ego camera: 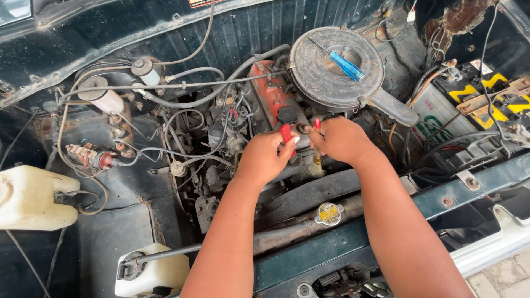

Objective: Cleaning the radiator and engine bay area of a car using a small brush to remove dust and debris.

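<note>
Open car engine bay: left hand (265,157) clenched on red-handled tool (286,134), right hand (341,140) grasping upright brush (317,163); both just below round air cleaner (337,67).

both forearms are bare, no sleeves, and the left hand (265,157) and right hand (341,139) are ungloved.

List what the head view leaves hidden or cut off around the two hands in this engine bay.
- Head view: the part that the left hand and right hand work on is hidden behind both hands.
- The red-handled tool: its tip is covered by the left hand.
- The brush: its handle is mostly hidden in the right hand.
- The battery: cut off by the right edge.
</note>
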